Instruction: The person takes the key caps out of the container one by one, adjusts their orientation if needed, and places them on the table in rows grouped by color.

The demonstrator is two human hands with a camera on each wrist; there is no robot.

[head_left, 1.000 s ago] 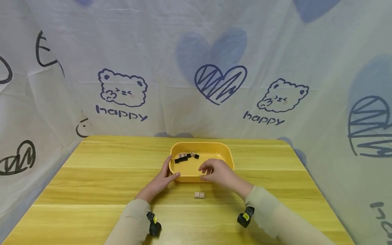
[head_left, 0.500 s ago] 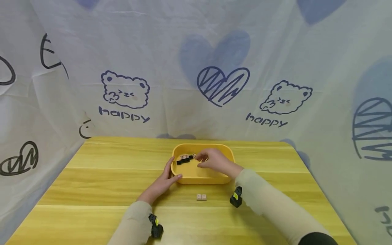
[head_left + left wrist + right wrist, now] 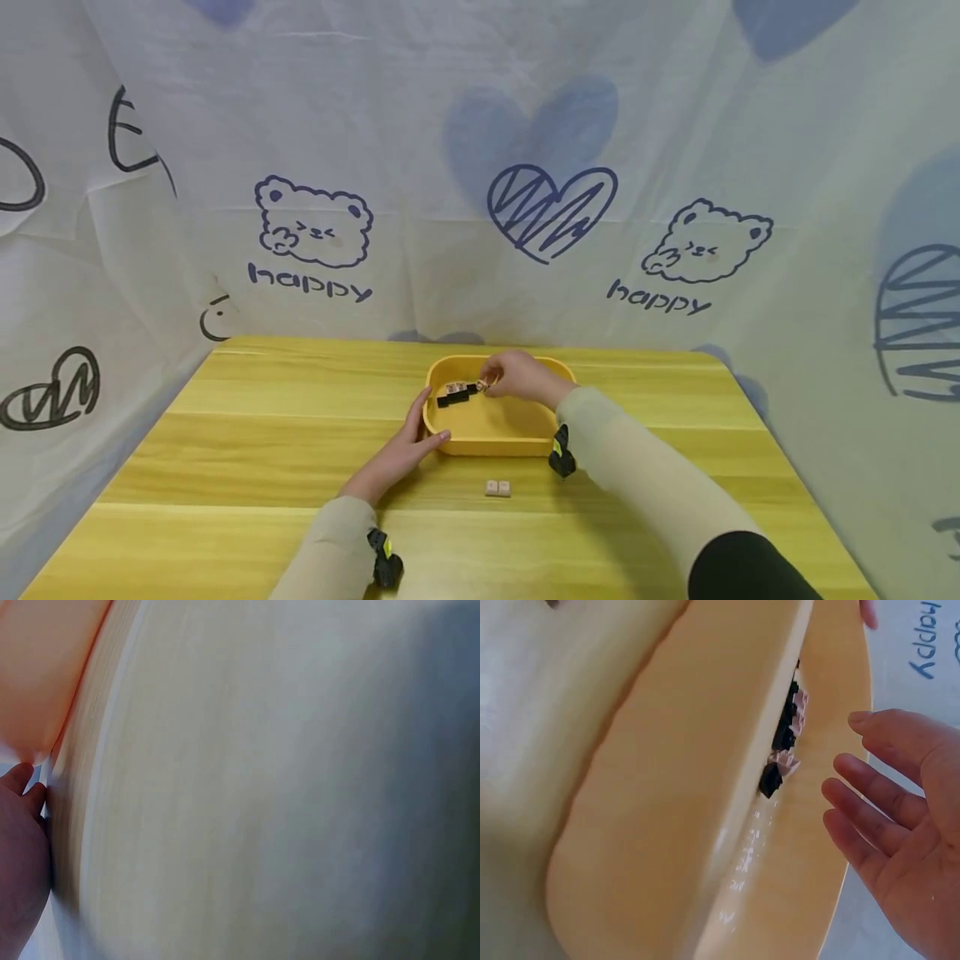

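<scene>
Touching one tray (image 3: 498, 447), left hand (image 3: 401, 454), two keycaps (image 3: 497, 489) outside

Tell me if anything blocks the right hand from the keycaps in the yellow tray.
Nothing visible does. The right hand is over the yellow tray, by the right end of the keycaps, with no object between. The left hand is at the tray's left side, out of the way.

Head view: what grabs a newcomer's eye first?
Likely the rounded yellow plastic tray on the wood-grain table, the left hand at its left side, the right hand over it near small black and pale blocks. Then the hatched blue heart drawing on the white cloth backdrop behind.
</scene>
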